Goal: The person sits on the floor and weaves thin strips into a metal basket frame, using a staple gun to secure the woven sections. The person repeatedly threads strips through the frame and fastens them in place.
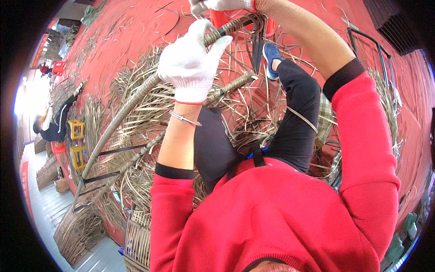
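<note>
My left hand (186, 63), in a white knitted glove, is closed around a long curved pole (118, 119) wound with tan woven strips. The thumb and fingers lie on either side of it, next to a dark band. From the hand, the pole runs up to a wrapped end near the top and down to the lower left, where it belongs to a woven frame. My right hand (224, 3), also gloved, is at the top edge beyond the pole's end. Its fingers are curled together and partly cut off; what they hold cannot be made out. A second wrapped bar (235, 85) lies below the pole.
Loose strips (140, 102) cover much of the red floor (131, 27). Behind the pole's end is a red stool (219, 18). Yellow stools (77, 130) and another person (59, 122) are at far left. Dark stacked panels (394, 22) and a metal frame (378, 50) stand right.
</note>
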Tool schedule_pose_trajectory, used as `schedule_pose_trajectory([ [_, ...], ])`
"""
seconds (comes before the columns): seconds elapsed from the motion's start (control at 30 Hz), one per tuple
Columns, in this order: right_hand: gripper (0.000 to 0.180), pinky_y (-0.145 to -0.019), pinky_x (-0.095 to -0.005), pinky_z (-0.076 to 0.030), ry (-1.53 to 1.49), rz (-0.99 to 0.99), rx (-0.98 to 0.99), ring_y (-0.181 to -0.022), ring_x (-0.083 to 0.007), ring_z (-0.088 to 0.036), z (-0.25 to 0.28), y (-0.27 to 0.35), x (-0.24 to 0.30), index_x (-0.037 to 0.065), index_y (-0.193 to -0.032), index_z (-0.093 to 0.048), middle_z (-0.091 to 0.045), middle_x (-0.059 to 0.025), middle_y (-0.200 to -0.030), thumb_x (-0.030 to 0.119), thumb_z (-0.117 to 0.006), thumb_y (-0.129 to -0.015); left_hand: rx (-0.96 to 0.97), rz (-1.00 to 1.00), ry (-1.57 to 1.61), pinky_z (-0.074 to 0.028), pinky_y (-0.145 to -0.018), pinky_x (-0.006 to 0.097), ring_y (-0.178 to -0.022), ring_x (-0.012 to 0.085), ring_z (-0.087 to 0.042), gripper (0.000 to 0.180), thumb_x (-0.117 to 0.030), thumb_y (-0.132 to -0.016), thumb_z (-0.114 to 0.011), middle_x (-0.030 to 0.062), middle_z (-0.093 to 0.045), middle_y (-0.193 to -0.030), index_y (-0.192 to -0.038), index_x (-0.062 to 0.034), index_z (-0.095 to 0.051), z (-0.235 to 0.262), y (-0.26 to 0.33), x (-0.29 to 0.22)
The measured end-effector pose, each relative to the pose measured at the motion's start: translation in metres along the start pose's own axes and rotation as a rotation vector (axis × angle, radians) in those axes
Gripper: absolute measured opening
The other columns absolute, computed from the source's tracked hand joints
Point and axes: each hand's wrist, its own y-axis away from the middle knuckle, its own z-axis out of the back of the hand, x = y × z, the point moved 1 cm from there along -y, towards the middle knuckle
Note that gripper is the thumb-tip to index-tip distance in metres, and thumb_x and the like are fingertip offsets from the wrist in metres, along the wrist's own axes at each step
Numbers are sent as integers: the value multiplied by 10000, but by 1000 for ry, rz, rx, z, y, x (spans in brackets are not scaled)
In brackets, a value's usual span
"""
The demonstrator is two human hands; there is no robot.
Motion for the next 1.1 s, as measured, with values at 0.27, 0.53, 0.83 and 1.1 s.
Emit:
schedule_pose_trajectory([
  [0.27,325,-736,-408,-557,-202,-407,798,-785,-247,-725,-21,10,-22,112,-997,-802,-772,-121,-894,359,-717,-805,9,-119,28,-504,-597,334,-613,232,-652,253,-336,-856,-786,61,-690,-740,-1056,-185,-753,0,-4,1],
  [0.53,137,-661,-467,-523,68,-157,-459,-754,-348,-665,33,54,42,111,-834,-685,-674,-124,-788,233,-661,-891,238,-58,63,-532,-674,419,-751,286,-694,260,-361,-908,-696,78,-693,-805,-1086,-171,-699,10,-11,4],
  [0.83,350,-865,-398,-551,-501,-770,-409,-956,-286,-712,-73,120,135,106,-1280,-614,-704,-174,-1096,262,-650,-969,520,-115,291,-540,-842,411,-966,329,-692,364,-375,-933,-653,132,-731,-1012,-1167,-99,-691,8,-29,31],
  [1.1,279,-796,-444,-523,-245,-662,-472,-915,-375,-657,-92,111,111,60,-1028,-682,-687,-165,-913,327,-634,-968,500,-148,292,-517,-741,349,-793,250,-669,298,-263,-934,-682,118,-701,-903,-1161,-69,-686,12,-30,27],
])
